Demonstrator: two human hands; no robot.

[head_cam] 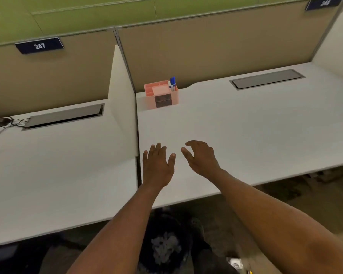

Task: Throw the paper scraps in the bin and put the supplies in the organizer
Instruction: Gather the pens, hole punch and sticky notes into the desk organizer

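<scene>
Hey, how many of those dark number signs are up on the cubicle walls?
2. One sign reading 247 hangs on the wall above the left desk; the other sign sits at the top right corner, its number blurred. More may lie outside the view.

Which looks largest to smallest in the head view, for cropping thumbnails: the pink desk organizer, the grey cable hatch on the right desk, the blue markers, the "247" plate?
1. Grey cable hatch
2. Pink desk organizer
3. "247" plate, closer to the organizer's size than the rest
4. Blue markers

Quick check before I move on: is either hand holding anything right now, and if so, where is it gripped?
Nothing is held. The left hand and right hand are both open and empty above the desk.
</scene>
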